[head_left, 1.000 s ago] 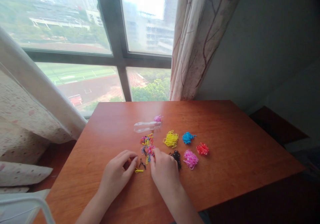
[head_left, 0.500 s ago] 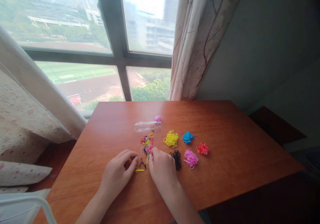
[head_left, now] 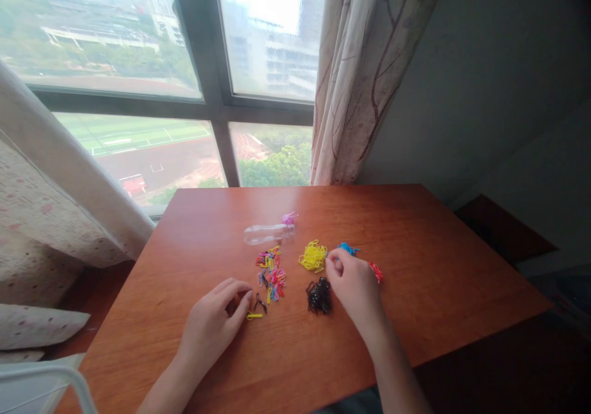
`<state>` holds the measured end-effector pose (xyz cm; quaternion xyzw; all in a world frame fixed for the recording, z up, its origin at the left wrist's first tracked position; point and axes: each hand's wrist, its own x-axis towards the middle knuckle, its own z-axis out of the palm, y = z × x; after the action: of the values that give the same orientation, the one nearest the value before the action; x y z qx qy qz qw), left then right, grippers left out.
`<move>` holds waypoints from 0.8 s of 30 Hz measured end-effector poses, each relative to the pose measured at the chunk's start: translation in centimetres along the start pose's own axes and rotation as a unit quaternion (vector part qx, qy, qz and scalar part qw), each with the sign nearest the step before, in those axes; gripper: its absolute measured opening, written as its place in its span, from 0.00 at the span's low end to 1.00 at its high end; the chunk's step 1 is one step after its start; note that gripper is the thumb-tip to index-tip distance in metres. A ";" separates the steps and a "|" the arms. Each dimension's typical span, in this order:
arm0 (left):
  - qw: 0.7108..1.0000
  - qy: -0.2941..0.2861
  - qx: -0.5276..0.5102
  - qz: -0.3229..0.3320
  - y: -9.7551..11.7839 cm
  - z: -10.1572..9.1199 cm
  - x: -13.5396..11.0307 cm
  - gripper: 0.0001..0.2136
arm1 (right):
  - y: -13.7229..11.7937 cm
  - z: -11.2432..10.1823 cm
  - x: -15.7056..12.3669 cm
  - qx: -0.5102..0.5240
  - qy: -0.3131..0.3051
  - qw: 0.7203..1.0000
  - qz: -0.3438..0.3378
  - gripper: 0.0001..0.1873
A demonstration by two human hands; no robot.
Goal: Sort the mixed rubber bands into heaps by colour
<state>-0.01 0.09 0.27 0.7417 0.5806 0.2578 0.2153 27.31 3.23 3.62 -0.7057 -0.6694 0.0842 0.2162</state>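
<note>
Small coloured rubber bands lie on a brown wooden table. A mixed heap sits in the middle, with sorted piles beside it: yellow, blue, red and black. My right hand hovers over the pink pile, hiding it, fingers pinched together near the blue pile; what they hold is too small to name. My left hand rests on the table with curled fingers, its fingertips next to a loose yellow band and a dark one.
A clear plastic bottle with a pink cap lies on its side behind the mixed heap. A window and patterned curtains stand behind the table. Cushions lie at the left. A dark wooden ledge sits to the right.
My right hand has moved from the mixed heap to the right, over the pink pile and near the blue one. The black pile now shows fully. My left hand has stayed put.
</note>
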 end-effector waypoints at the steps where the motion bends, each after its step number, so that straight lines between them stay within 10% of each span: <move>1: 1.000 -0.001 0.001 0.000 0.0 0.0 0.0 0.12 | 1.3 -0.5 0.7 -0.003 0.004 1.000 0.015 0.06; 13: 1.000 -0.004 0.007 -0.004 0.0 0.1 0.0 0.12 | 8.2 -0.6 4.6 0.050 -0.024 0.998 -0.005 0.11; 24: 1.000 0.003 0.016 0.008 0.2 -0.1 0.1 0.12 | 4.0 -1.5 1.6 0.077 0.007 0.997 -0.015 0.11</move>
<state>0.13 0.11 0.49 0.7491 0.5791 0.2522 0.1997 31.66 4.51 3.58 -0.6776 -0.6696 0.1272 0.2762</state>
